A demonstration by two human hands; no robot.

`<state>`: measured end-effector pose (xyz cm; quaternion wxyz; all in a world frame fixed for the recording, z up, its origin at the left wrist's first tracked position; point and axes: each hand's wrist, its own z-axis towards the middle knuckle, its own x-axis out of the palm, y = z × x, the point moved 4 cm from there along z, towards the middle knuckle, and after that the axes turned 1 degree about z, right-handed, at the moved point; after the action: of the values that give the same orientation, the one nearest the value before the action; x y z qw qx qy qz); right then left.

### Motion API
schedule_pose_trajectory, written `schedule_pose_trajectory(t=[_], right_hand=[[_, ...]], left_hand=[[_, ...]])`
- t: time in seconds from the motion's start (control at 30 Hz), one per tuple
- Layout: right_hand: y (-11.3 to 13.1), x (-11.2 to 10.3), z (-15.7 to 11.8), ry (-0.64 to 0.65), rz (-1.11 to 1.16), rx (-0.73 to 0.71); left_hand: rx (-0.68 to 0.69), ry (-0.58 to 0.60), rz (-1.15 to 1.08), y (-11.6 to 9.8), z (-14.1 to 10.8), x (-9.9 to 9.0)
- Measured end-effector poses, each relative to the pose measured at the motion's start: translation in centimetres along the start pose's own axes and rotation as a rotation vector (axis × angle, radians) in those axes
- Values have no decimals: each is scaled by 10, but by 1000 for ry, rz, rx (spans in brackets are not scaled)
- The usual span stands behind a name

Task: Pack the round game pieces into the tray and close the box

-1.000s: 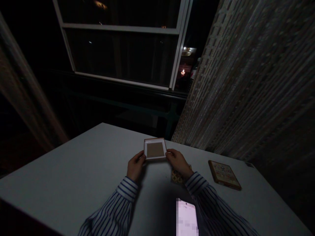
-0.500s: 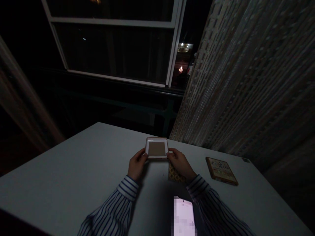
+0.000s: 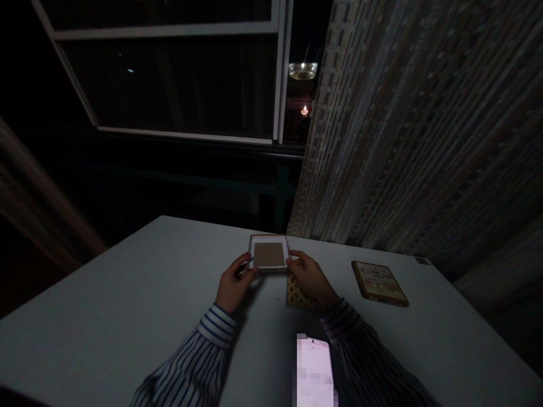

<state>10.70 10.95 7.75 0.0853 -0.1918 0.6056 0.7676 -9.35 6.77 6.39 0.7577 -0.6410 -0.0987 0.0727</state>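
A shallow square box lid (image 3: 268, 254), white round the inside edges with a brown-grey middle, is held up at the far part of the table. My left hand (image 3: 233, 282) pinches its left side between thumb and fingers. On the opposite side, my right hand (image 3: 310, 280) grips the right edge. Beneath the right hand lies a gold-patterned piece (image 3: 296, 294), partly covered by that hand. Nearer to me, a phone (image 3: 316, 367) with a lit, pixelated screen lies between my forearms.
To the right on the white table (image 3: 139, 305) lies a flat brown-edged box (image 3: 379, 282) with a printed face. A small dark label (image 3: 422, 261) is at the far right corner. Behind stand a string curtain (image 3: 365, 141) and a white-framed window (image 3: 182, 135).
The view has shifted slightly to the right. My left fingers have moved a little on the lid's left side, the index finger lifting somewhat. Both hands stay at the lid.
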Motion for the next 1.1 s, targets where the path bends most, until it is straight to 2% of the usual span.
schedule_pose_trajectory(t=[0.33,0.6,0.9,1.1], right_hand=[[12,-15,-4,16,-18,-83],[14,-21,-5,90,-89,-183],[21,-38,-3,-5,-315,-288],[28,-47,-5,-35,-339,-310]], left_hand=[[89,25,172,-9,9,9],[124,-39,263,-23,13,14],[110,-14,270,-33,22,26],[141,42,271,-39,28,33]])
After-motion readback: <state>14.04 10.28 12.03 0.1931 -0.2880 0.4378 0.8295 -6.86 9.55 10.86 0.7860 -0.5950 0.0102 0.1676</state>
